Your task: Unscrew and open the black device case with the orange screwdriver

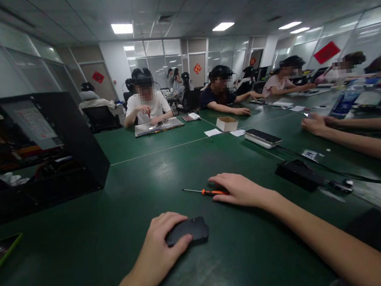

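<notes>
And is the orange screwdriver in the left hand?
No, the left hand holds a dark object, while the screwdriver is at the right hand.

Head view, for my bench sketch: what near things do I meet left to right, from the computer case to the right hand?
Black computer case, left hand, small black object, orange-and-black screwdriver, right hand.

- Left hand (159,241), toward the near side: ungloved, with slender fingers and a slim, tapering thumb (182,244).
- Left forearm (131,283): bare along all that shows, narrow at the wrist and smooth in outline.
- Right hand (238,190), slightly farther into the scene: also ungloved, its fingers slim and its knuckles softly rounded.
- Right forearm (320,234): long, bare from the wrist toward the near right corner, widening gradually.
- Upper arms and any sleeves: outside the view.
</notes>
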Demonstrator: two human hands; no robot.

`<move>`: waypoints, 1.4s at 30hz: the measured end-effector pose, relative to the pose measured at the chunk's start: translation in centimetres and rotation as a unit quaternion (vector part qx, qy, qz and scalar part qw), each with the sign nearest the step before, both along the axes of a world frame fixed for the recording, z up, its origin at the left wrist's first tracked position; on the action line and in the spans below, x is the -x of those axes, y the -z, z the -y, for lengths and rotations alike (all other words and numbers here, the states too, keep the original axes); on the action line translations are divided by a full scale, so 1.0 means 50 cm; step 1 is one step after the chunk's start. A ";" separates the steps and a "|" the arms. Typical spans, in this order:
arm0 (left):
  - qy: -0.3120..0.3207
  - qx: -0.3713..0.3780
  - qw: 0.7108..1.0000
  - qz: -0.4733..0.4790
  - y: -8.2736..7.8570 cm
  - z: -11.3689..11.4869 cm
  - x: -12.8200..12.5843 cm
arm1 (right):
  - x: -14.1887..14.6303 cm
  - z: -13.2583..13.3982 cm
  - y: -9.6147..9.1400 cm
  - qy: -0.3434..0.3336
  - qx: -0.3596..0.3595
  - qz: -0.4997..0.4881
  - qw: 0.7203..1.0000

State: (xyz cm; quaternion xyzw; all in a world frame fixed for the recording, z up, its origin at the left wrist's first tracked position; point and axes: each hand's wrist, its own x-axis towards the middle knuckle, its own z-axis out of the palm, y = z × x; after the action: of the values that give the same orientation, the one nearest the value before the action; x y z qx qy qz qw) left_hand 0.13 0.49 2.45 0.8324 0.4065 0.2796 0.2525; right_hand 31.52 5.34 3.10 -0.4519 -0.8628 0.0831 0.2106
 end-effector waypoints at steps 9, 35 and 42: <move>0.015 0.022 1.000 0.002 -0.010 0.000 -0.004 | 0.012 0.008 -0.068 0.065 -0.050 -0.219 0.972; 0.028 0.003 1.000 0.005 -0.019 0.006 -0.012 | 0.142 0.055 -0.088 -0.028 -0.247 -0.431 0.868; 0.028 -0.002 1.000 0.006 -0.015 0.005 -0.012 | 0.150 0.056 -0.073 -0.028 -0.249 -0.366 0.896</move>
State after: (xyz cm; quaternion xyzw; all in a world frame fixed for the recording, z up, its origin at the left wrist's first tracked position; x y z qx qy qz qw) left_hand 0.71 0.25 3.18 0.8422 0.3807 0.2785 0.2611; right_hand 24.01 2.56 6.75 -0.2981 -0.7295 0.0313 0.6148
